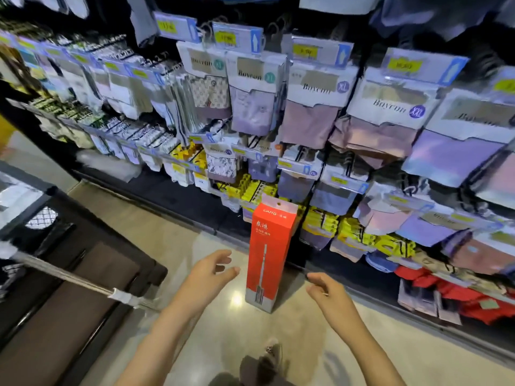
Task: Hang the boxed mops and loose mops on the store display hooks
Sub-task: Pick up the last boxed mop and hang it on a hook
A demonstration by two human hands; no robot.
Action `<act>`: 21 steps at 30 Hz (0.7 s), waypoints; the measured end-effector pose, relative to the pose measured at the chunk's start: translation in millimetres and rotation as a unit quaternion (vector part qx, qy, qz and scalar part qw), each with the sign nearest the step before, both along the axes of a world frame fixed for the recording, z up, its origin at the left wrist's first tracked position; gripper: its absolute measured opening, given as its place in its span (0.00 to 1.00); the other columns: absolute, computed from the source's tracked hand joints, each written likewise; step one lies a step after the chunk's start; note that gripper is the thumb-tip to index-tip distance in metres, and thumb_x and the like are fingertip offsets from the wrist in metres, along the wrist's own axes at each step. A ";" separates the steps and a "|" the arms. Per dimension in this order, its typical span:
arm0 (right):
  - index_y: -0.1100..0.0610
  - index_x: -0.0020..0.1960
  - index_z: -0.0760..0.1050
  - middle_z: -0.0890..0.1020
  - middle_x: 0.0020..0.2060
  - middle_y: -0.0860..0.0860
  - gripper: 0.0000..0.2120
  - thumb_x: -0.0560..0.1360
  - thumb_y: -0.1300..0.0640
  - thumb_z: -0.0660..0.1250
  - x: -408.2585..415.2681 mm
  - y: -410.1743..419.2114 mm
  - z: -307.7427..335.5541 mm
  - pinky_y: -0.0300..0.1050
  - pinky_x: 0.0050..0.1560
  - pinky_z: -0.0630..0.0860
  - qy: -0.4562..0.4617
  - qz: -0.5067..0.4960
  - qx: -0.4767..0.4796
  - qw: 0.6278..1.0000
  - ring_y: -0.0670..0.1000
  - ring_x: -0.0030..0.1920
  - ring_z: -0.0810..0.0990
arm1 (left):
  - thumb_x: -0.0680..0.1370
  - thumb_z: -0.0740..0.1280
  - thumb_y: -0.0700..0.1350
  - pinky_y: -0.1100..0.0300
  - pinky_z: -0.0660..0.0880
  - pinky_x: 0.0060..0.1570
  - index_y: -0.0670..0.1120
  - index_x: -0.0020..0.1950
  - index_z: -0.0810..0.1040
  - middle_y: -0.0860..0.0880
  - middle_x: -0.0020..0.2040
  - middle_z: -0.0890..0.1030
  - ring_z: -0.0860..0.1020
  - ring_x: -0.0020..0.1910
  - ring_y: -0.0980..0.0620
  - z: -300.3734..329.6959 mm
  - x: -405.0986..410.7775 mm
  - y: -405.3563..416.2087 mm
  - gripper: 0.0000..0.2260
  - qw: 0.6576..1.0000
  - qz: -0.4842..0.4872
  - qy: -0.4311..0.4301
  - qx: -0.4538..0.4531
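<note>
One tall red cardboard mop box (269, 254) stands upright on the glossy beige floor (195, 240), centre frame, w/ a white hang tab on top. Your left hand (207, 274) and right hand (331, 295) flank it, fingers loose, apart, neither touching. One metal pole (69, 277) lies lower left.

Boxed mop (269, 254) upright on floor (195, 246) btwn hands, display rack (306, 107) behind.

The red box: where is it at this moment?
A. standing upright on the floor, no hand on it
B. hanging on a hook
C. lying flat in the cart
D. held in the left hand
A: the red box stands on the floor, with the left hand and right hand open beside it.
</note>
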State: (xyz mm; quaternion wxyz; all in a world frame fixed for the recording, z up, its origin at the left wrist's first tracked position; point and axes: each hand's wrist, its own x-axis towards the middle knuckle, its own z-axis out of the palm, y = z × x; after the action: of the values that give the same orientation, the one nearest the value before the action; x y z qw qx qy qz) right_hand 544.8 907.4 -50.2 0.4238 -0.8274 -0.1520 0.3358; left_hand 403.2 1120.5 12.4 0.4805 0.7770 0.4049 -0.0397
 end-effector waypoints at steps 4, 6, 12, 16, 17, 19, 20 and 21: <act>0.59 0.60 0.76 0.80 0.54 0.52 0.12 0.77 0.60 0.65 29.2 45.2 -18.4 0.27 0.44 0.70 0.039 0.002 -0.024 0.999 0.49 0.57 0.78 | 0.78 0.67 0.47 0.53 0.72 0.61 0.45 0.69 0.70 0.47 0.63 0.77 0.76 0.60 0.48 -28.4 23.7 42.5 0.20 0.999 0.000 0.034 -0.013; 0.59 0.59 0.75 0.79 0.52 0.51 0.11 0.77 0.61 0.65 42.9 62.0 -30.9 0.22 0.40 0.70 0.053 -0.001 -0.031 0.998 0.46 0.52 0.78 | 0.78 0.67 0.46 0.52 0.72 0.62 0.44 0.69 0.70 0.45 0.63 0.77 0.76 0.60 0.47 -46.8 38.1 63.0 0.20 0.999 -0.002 0.046 -0.025; 0.61 0.62 0.73 0.78 0.56 0.55 0.13 0.79 0.61 0.63 80.3 93.1 -77.8 0.34 0.53 0.72 0.075 -0.023 -0.059 0.995 0.51 0.55 0.77 | 0.78 0.67 0.44 0.56 0.71 0.59 0.41 0.69 0.70 0.42 0.63 0.77 0.76 0.58 0.47 -112.2 101.1 118.9 0.20 0.996 -0.027 0.067 -0.049; 0.66 0.65 0.70 0.76 0.57 0.58 0.16 0.78 0.64 0.63 96.4 112.6 -113.5 0.40 0.55 0.69 0.085 -0.059 -0.081 0.991 0.54 0.56 0.76 | 0.77 0.68 0.44 0.59 0.72 0.54 0.40 0.68 0.71 0.42 0.62 0.78 0.77 0.56 0.48 -153.8 147.7 142.2 0.20 0.995 -0.052 0.060 -0.056; 0.67 0.66 0.69 0.75 0.55 0.57 0.17 0.78 0.65 0.64 100.2 119.4 -121.5 0.38 0.52 0.68 0.091 -0.069 -0.081 0.990 0.53 0.55 0.75 | 0.77 0.68 0.44 0.60 0.71 0.54 0.40 0.68 0.71 0.42 0.63 0.78 0.77 0.56 0.48 -163.2 159.0 146.5 0.21 0.995 -0.065 0.058 -0.055; 0.67 0.68 0.65 0.73 0.54 0.56 0.21 0.77 0.65 0.65 108.6 133.5 -136.6 0.35 0.49 0.65 0.109 -0.081 -0.078 0.988 0.51 0.54 0.73 | 0.76 0.68 0.44 0.62 0.68 0.52 0.41 0.69 0.71 0.44 0.62 0.77 0.76 0.59 0.48 -181.3 180.1 153.8 0.22 0.993 -0.090 0.047 -0.059; 0.66 0.70 0.64 0.73 0.55 0.58 0.23 0.77 0.64 0.65 114.5 140.8 -143.8 0.34 0.47 0.65 0.115 -0.088 -0.075 0.987 0.51 0.54 0.71 | 0.77 0.68 0.44 0.63 0.68 0.51 0.42 0.68 0.71 0.46 0.60 0.77 0.76 0.60 0.48 -189.7 189.8 156.8 0.21 0.993 -0.100 0.032 -0.062; 0.65 0.71 0.62 0.73 0.60 0.60 0.24 0.77 0.64 0.65 121.3 147.6 -150.9 0.33 0.48 0.65 0.120 -0.101 -0.069 0.985 0.51 0.56 0.72 | 0.77 0.68 0.45 0.63 0.67 0.51 0.44 0.67 0.72 0.49 0.58 0.77 0.76 0.59 0.50 -197.2 198.8 159.4 0.19 0.992 -0.105 0.013 -0.068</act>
State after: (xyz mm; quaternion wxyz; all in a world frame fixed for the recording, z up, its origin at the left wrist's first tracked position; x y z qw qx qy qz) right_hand 666.0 1055.1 -201.1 0.4125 -0.8195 0.0080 0.3977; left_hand 602.0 1280.0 -184.9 0.5203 0.7800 0.3235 -0.1273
